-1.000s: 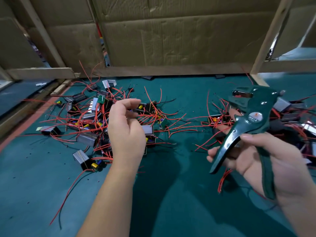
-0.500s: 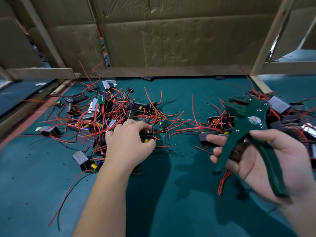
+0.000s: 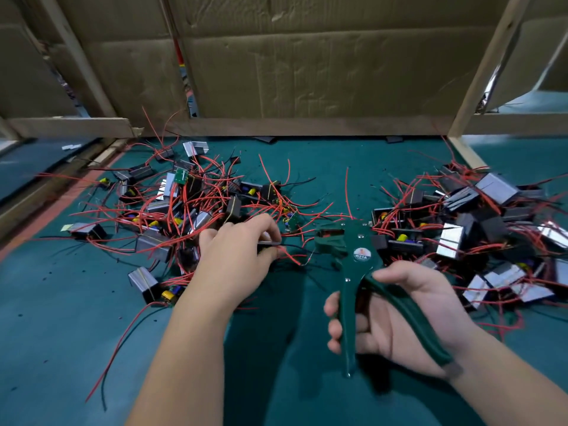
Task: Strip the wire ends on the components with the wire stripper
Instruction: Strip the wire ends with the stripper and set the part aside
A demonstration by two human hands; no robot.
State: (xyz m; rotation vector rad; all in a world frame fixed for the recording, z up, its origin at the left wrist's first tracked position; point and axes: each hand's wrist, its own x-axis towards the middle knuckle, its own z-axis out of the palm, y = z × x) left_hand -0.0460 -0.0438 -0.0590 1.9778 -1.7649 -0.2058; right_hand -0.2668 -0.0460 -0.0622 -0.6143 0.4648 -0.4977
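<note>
Fingers, left: on your left hand point(image 3: 236, 259) the fingers point(image 3: 259, 224) are curled down and pinch a small dark component point(image 3: 270, 243) just above the table, at the right edge of the left pile point(image 3: 184, 207).
Fingers, right: your right hand point(image 3: 399, 315) grips the wire stripper point(image 3: 353, 259). The fingers point(image 3: 335, 330) wrap the near handle and the thumb lies over the far one. The handles are spread apart.
Wire: the component's red wire point(image 3: 290, 256) trails right from your pinch. Its tip lies just short of the stripper's head and is not yet between the jaws.
Component feel: it is probably light, with a rigid case. Hold it by the case so the lead is not pulled at its root.
Wire feel: it looks thin and floppy and will likely bend away if pushed. Steady it close to the tip when you feed it in.
Stripper feel: the tool looks stiff. Keep your grip low on both handles for leverage.
Surroundings: a right pile point(image 3: 479, 222) of similar parts lies on the green table point(image 3: 61, 348).
Change: a second ago your left hand was raised over the left pile and the stripper was held higher, off to the right. Half a second ago the hand was down among the parts. Now it has drawn one out towards the middle, and the stripper's head has come in low to meet the wire.
</note>
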